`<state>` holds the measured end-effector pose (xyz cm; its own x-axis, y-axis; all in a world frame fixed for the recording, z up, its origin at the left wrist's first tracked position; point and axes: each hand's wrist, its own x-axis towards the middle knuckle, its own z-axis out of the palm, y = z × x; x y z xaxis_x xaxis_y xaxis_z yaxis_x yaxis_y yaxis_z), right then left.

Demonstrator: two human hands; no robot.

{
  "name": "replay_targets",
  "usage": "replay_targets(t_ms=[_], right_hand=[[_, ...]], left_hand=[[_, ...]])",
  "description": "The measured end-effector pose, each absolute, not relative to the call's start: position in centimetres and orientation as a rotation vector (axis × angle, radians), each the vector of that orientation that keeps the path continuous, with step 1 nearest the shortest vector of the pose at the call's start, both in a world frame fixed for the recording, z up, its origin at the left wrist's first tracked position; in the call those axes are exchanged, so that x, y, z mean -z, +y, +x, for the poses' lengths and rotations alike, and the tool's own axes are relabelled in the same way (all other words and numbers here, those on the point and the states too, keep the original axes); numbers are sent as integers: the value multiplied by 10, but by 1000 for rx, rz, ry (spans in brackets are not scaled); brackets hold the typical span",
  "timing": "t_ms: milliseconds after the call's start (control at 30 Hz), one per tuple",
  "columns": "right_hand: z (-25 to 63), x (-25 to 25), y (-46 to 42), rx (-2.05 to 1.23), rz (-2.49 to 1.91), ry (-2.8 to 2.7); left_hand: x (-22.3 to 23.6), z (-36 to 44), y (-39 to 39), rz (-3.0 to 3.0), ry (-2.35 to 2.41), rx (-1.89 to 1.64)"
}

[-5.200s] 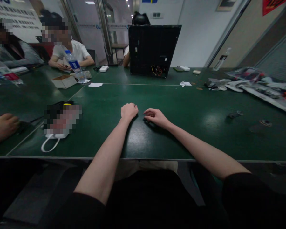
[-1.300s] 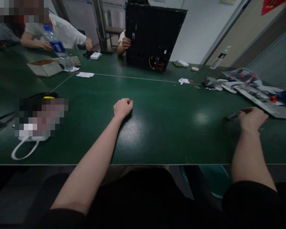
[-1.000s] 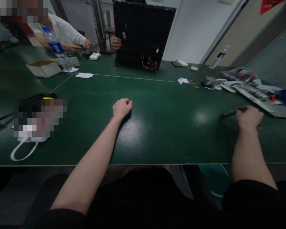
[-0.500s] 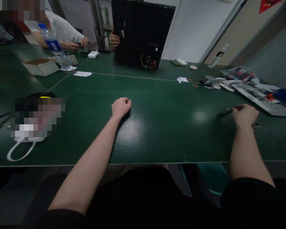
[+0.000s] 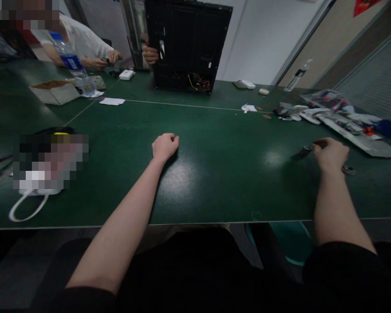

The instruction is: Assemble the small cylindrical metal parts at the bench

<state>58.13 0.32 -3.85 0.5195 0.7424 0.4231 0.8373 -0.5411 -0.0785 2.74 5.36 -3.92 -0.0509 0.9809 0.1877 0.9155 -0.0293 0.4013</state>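
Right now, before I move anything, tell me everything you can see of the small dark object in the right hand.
The small dark object is slim and elongated, with a dull dark surface and a slightly lighter section near its tip; its material and kind are too small to tell. It points left from the right hand, which hides its other end, just above the green table.

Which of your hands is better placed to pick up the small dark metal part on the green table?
Probably your right hand: it is beside the small dark metal part, though seemingly pinching a slim dark tool. Your left hand lies farther away.
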Motion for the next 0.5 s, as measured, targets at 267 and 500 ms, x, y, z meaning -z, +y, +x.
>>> replay_targets(t_ms=[267, 500], right_hand=[[572, 33, 5, 338, -2515, -1298], [576, 32, 8, 275, -2477, -1370]], left_hand=[[40, 28, 55, 2057, 2076, -659], [40, 28, 55, 2052, 2072, -659]])
